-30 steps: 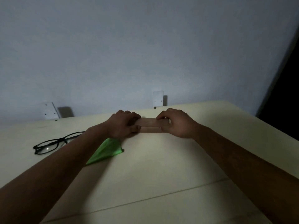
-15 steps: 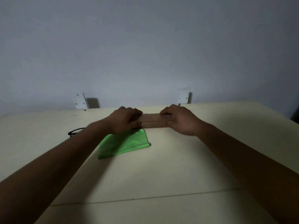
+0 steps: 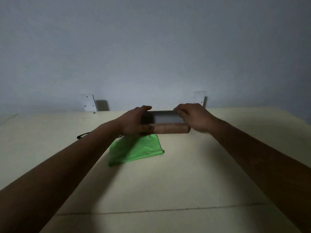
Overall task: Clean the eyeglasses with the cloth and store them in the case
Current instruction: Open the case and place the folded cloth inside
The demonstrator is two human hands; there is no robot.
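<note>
Where the case [image 3: 170, 128] was shut a moment ago, we now have its lid raised, left hand [image 3: 134, 122] and right hand [image 3: 193, 117] each in a grip on its ends. Glasses [image 3: 82, 135] wait uncleaned, far left on the desk [image 3: 168, 182], beside the cloth [image 3: 134, 150].
</note>
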